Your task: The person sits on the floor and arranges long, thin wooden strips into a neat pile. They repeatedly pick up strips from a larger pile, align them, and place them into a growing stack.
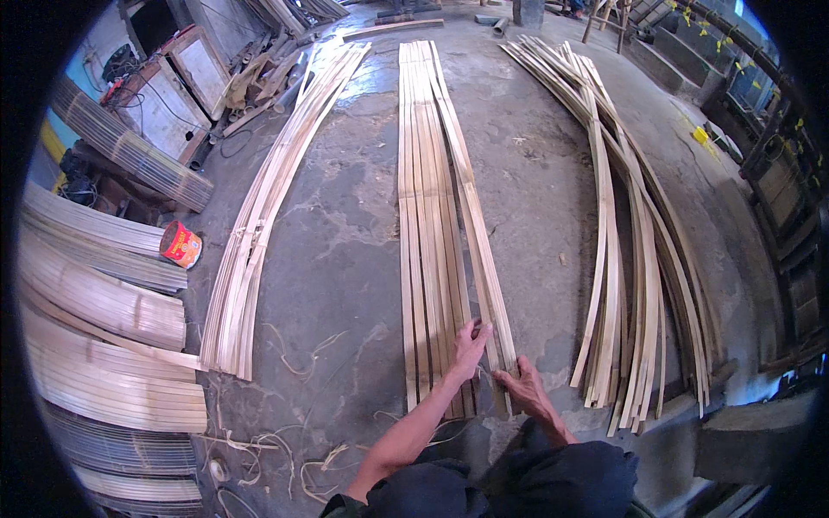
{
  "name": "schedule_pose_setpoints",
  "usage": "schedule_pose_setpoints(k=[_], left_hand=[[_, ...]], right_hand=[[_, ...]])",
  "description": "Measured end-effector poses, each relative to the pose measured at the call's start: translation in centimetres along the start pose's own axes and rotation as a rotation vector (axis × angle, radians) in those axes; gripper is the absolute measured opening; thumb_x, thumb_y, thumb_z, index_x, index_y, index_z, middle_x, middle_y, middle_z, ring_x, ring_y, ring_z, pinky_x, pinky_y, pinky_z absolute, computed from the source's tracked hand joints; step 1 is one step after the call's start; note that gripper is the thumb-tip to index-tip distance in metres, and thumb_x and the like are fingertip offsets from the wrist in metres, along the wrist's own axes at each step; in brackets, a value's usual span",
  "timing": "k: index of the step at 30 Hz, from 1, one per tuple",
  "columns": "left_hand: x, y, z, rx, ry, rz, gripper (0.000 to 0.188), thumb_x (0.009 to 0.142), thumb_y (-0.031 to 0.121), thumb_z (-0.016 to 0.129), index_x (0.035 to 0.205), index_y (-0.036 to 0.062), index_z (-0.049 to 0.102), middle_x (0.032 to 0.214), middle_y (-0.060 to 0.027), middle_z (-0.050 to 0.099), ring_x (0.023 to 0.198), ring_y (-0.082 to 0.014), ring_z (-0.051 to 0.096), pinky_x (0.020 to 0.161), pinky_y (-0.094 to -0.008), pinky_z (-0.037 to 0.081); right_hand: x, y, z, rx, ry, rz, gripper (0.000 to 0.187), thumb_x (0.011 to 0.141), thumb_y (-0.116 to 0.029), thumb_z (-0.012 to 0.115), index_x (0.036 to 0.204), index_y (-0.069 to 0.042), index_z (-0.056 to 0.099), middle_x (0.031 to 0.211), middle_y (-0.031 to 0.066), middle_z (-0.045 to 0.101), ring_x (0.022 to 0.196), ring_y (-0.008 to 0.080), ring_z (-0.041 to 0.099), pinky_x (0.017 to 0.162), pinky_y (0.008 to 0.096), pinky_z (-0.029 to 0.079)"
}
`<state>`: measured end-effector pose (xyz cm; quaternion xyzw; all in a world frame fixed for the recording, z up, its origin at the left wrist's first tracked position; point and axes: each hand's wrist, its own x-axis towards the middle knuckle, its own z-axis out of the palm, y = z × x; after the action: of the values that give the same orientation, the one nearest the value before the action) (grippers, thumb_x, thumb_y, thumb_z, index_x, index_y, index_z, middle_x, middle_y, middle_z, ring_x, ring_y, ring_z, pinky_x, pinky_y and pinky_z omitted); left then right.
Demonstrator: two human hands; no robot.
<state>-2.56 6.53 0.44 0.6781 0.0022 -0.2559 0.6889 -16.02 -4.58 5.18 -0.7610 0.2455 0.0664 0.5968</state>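
Observation:
Long pale bamboo strips lie side by side on the floor in front of me, running away from my knees. Along their right side, a narrow group of bamboo strips slants out toward me, its near end apart from the others. My left hand is closed at the left edge of this narrow group, fingers curled and thumb bent. Nearer to me, my right hand grips the same strips close to their near end from the right. The undersides of my fingers are partly hidden.
A tied bundle of bamboo strips lies left; a loose, fanned pile lies right. Slatted bamboo mats and a red-orange tub stand at far left. Thin shavings litter the concrete floor.

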Motion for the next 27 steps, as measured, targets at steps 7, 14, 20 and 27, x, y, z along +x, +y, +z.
schedule_pose_setpoints(k=[7, 14, 20, 27], left_hand=[[-2.0, -0.6, 1.6, -0.156, -0.167, -0.12, 0.018, 0.095, 0.014, 0.06, 0.106, 0.0009, 0.065, 0.088, -0.0036, 0.066, 0.077, -0.0096, 0.057, 0.066, -0.0277, 0.049], [1.0, -0.6, 3.4, -0.163, -0.178, -0.112, 0.016, 0.093, 0.011, 0.061, 0.104, -0.0002, 0.065, 0.081, -0.0042, 0.065, 0.07, -0.0088, 0.056, 0.058, -0.0278, 0.047], [2.9, -1.0, 3.9, 0.597, -0.094, 0.175, 0.024, 0.093, 0.018, 0.058, 0.099, -0.0042, 0.063, 0.077, -0.0168, 0.065, 0.076, -0.0236, 0.067, 0.064, -0.0389, 0.051], [-0.1, 2.0, -0.6, 0.831, -0.12, 0.352, 0.026, 0.09, 0.019, 0.059, 0.104, -0.0029, 0.06, 0.102, -0.0195, 0.064, 0.1, -0.0373, 0.062, 0.086, -0.0469, 0.049]], right_hand=[[-2.8, 2.8, 0.3, -0.017, 0.105, -0.073, 0.036, 0.087, -0.022, 0.07, 0.11, 0.0, 0.057, 0.09, 0.0068, 0.062, 0.08, 0.0143, 0.056, 0.071, 0.0328, 0.048], [-0.3, 2.9, -1.4, -0.049, 0.128, -0.004, 0.037, 0.084, -0.023, 0.071, 0.11, 0.001, 0.059, 0.091, 0.0069, 0.062, 0.08, 0.0139, 0.056, 0.072, 0.0315, 0.047], [1.2, 4.2, -3.1, -0.173, 0.211, -0.064, 0.035, 0.084, -0.026, 0.071, 0.102, 0.001, 0.059, 0.085, 0.011, 0.063, 0.078, 0.0192, 0.059, 0.07, 0.0328, 0.047], [-1.1, -0.2, -4.6, -0.314, 0.396, -0.221, 0.045, 0.089, -0.02, 0.066, 0.129, -0.001, 0.055, 0.09, 0.0192, 0.068, 0.08, 0.0282, 0.066, 0.072, 0.0368, 0.051]])
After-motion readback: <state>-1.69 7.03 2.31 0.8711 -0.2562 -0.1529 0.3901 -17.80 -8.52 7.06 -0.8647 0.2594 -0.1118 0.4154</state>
